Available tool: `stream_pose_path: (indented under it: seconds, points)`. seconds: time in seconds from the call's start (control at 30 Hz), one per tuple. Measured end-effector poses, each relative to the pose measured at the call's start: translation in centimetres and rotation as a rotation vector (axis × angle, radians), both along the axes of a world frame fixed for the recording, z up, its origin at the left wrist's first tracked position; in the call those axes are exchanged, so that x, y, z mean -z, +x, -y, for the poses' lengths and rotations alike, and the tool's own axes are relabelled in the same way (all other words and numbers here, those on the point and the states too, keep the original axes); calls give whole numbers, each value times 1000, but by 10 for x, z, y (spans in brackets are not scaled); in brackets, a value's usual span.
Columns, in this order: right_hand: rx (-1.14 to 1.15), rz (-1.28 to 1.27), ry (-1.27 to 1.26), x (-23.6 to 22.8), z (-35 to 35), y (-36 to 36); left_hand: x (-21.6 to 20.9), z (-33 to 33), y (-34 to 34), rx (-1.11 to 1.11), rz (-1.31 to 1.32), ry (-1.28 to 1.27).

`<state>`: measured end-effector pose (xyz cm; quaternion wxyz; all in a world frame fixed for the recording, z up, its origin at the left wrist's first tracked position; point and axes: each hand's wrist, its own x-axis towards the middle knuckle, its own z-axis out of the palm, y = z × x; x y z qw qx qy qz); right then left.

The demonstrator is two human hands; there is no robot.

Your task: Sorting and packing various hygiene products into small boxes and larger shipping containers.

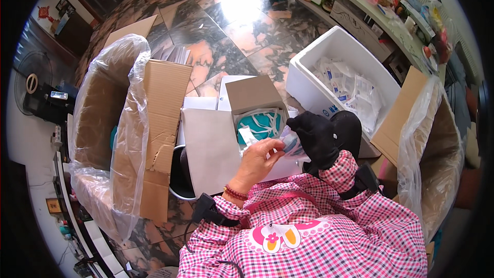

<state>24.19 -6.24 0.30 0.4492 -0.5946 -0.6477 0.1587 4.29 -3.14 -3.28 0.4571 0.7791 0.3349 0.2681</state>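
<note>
While the person's black-gloved right hand (315,135) is grasping a clear plastic packet (293,144), the bare left hand (259,158) is meeting its near side with bunched fingertips, though I cannot tell whether they are pinching the film or merely touching it. The packet is hanging between the two hands, just beside the lower right part of an open carton (208,146), whose pale flaps are spreading outward. Inside that carton, teal items with white straps (265,125) are lying just beyond the left hand, and a dark red beaded bracelet (235,193) is circling the left wrist. Farther right, a white foam box (304,90) is holding many small packets (355,90), while cardboard boxes lined with clear plastic are standing on the left (167,118) and on the right (397,121), flanking the pink checked smock (360,237).
</note>
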Motion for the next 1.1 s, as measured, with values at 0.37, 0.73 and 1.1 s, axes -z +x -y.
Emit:
stream_pose_path:
  seconds: [0.37,0.73,1.1]
  points:
    - [-363,17,-594,-7,17,34,31,24,-2,57,-118,-486]
    - [-277,-147,-652,-6,37,72,23,2,-8,-187,741,-1205]
    - [-145,-14,-341,17,55,123,33,-12,-26,-407,762,-1250]
